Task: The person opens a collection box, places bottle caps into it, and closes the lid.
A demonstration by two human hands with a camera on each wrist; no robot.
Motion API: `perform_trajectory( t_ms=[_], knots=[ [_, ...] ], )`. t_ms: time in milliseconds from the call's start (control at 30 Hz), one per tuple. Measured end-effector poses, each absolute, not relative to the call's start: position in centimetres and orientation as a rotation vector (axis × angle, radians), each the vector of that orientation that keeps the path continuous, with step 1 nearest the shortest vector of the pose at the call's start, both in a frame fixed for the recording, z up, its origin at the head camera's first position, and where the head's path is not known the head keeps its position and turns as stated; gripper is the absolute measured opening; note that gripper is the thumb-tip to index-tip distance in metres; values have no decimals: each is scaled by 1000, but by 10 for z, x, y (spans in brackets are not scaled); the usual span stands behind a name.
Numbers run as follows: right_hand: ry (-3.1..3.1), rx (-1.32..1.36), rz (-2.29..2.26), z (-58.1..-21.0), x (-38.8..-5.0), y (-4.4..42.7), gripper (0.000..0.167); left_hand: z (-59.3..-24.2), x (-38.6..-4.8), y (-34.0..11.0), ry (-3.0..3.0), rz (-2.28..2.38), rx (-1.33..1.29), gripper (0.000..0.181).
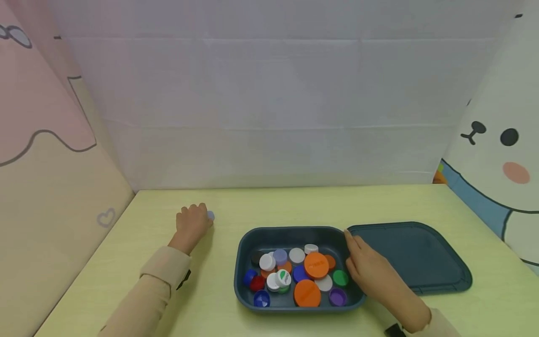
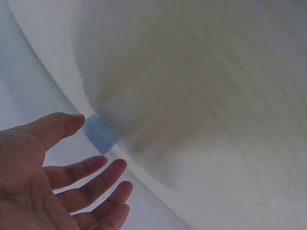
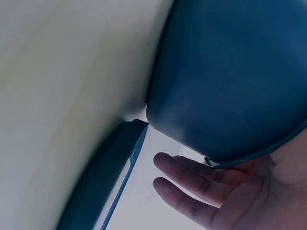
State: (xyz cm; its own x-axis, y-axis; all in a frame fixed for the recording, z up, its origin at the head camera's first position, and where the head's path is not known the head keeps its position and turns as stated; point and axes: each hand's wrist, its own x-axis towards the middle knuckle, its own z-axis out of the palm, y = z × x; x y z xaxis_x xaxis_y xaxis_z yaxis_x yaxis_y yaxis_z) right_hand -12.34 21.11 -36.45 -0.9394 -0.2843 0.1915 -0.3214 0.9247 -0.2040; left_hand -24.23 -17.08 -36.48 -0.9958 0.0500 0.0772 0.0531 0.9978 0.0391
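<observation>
On the left part of the table, a light blue bottle cap lies just right of my left hand. In the left wrist view the thumb and bent fingers spread apart, with the blue cap just beyond their tips. A dark blue-grey plastic box holds several mixed bottle caps, among them orange caps, a purple cap and a red cap. My right hand holds the box's right rim, thumb on the inner side, fingers outside in the right wrist view.
Right of the box, partly behind my right hand, a dark flat lid lies on the pale yellow table. A white sheet hangs behind the table, and printed cartoon panels stand on both sides.
</observation>
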Motion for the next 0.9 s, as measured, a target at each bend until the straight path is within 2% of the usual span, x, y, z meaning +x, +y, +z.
perform_trajectory(
  t_ms=[633, 900],
  knots=[
    [-2985, 462, 348, -364, -124, 212, 52, -373, -244, -171, -3071, -47, -24, 35],
    [-2973, 471, 343, -365, -125, 213, 51, -371, -243, -171, -3045, -90, -17, 33]
  ],
)
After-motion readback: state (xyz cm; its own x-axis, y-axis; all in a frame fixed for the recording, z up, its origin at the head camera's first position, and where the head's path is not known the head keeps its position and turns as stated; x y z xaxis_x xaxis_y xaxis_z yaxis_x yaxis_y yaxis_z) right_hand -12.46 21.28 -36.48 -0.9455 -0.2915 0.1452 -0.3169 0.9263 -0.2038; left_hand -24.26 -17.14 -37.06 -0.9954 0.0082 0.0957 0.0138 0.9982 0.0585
